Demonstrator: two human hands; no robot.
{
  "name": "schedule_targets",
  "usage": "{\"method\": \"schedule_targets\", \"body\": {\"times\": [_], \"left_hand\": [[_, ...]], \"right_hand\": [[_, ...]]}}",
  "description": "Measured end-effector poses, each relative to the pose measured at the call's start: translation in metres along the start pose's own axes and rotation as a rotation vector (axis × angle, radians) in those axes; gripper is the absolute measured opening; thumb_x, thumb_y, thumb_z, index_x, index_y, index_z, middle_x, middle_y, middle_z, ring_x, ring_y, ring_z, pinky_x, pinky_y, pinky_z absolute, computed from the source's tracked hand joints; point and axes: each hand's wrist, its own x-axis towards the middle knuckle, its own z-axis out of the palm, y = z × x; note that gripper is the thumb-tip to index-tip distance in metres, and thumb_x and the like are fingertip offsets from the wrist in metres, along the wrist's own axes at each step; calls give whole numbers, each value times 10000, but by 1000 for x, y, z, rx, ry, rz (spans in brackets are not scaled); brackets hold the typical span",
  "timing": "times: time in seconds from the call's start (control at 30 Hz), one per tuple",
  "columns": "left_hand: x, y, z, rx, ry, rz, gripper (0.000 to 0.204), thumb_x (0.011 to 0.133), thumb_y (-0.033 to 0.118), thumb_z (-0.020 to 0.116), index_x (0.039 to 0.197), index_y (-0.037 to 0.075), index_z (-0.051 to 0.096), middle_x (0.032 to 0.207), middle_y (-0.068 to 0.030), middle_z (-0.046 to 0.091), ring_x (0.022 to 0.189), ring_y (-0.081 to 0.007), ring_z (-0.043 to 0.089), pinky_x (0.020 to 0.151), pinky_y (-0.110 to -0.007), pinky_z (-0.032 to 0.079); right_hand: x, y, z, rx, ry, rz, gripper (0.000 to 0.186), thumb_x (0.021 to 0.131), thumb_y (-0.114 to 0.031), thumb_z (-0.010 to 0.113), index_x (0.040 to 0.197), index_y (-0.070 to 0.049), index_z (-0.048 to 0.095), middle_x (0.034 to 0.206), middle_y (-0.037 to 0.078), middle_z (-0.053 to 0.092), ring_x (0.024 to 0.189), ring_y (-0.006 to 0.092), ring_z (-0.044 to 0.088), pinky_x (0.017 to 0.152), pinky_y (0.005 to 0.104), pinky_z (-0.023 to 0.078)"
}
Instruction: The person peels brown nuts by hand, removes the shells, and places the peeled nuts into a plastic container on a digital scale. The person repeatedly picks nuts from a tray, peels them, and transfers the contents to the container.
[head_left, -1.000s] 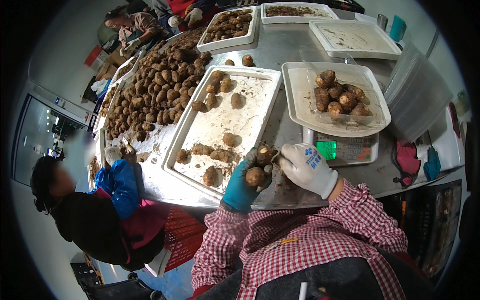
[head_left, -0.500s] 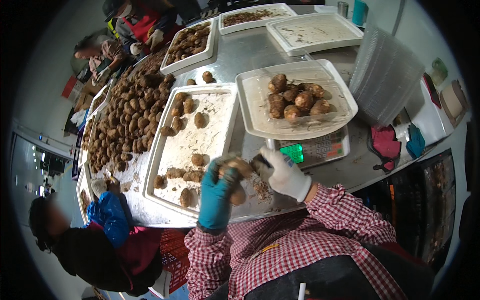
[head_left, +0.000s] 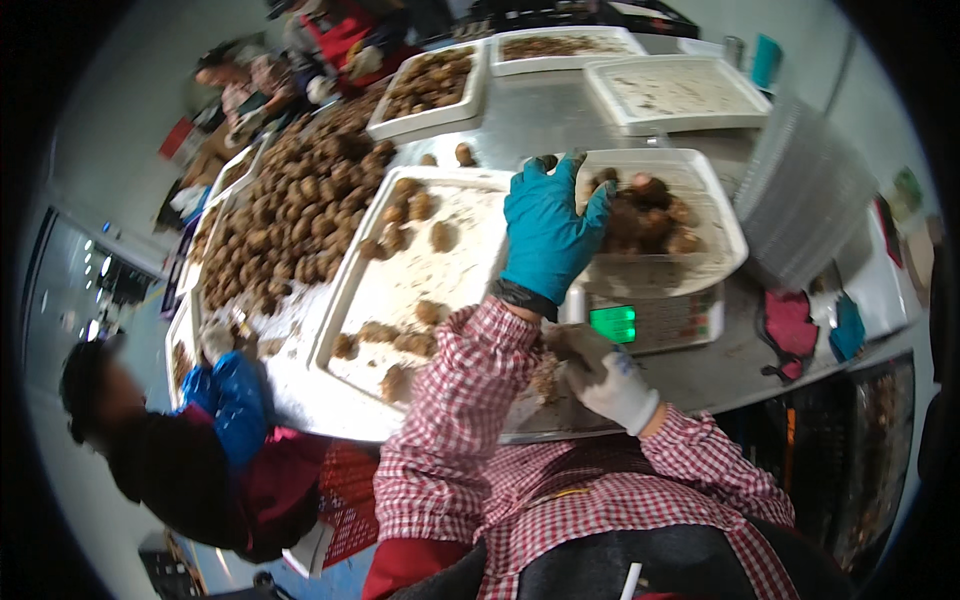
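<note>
My left hand (head_left: 550, 220), in a teal glove, reaches over the clear container of brown tubers (head_left: 653, 215) on the scale's pale tray (head_left: 690, 280); its fingers are apart at the container's left side. My right hand (head_left: 600, 380), in a soiled white glove, is low in front of the scale (head_left: 665, 330), fingers curled; what they hold, if anything, is blurred. Brown scraps (head_left: 545, 382) lie beside it. A white tray (head_left: 335, 300) with scattered tubers stands to the left of my hands.
A large tuber heap (head_left: 280, 200) lies left. Back trays (head_left: 680, 125) stand on the steel table. Stacked clear containers (head_left: 800, 200), a pink glove (head_left: 785, 330) and a teal glove (head_left: 845, 325) are right. A co-worker (head_left: 150, 450) is at lower left; others work at the back.
My left hand has moved from low beside my right hand, with tubers in it, up over the container, its fingers now spread. My right hand has shifted slightly down.
</note>
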Motion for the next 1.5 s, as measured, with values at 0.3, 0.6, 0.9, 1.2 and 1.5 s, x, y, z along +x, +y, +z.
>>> {"method": "schedule_targets", "body": {"times": [0.3, 0.6, 0.9, 1.2, 1.5], "left_hand": [[-89, -165, -105, 56, -280, -570, 392, 799, 143, 729, 1175, 84, 635, 1129, -127, 645, 1050, -297, 618, 898, -381, 506], [-78, -292, -113, 798, -661, -316, 540, 768, 134, 696, 1293, 196, 586, 1275, -141, 585, 1189, -374, 503, 981, -431, 448], [-75, -211, -138, -788, -321, -842, 451, 839, 20, 719, 1265, 87, 590, 1170, -65, 631, 1028, -174, 603, 918, -308, 521], [-114, -74, -143, -1133, -485, -890, 664, 857, 57, 698, 1451, 71, 400, 1325, -93, 579, 1220, -193, 540, 1060, -338, 432], [-133, -45, -130, -1264, -532, -773, 843, 853, 194, 735, 1526, 77, 239, 1447, -87, 452, 1258, -207, 503, 1063, -345, 418]], "right_hand": [[13, -24, 20, 231, -282, 217, 228, 830, 12, 481, 1006, -18, 622, 937, 182, 666, 886, 333, 656, 792, 395, 518], [19, -17, 31, 92, -361, 162, 290, 881, 14, 474, 1146, 35, 590, 965, 225, 657, 871, 359, 658, 769, 390, 525], [26, -1, 25, -54, -374, 212, 205, 902, -119, 549, 1071, -30, 622, 815, 161, 669, 739, 319, 667, 673, 393, 522], [59, -31, 18, 154, -152, 245, 431, 902, -50, 563, 1325, 2, 497, 1026, 125, 627, 887, 220, 618, 797, 331, 501], [55, -31, 6, -23, -195, -20, 553, 846, -310, 716, 1301, -50, 542, 1076, 181, 596, 996, 343, 581, 868, 406, 471]]}}
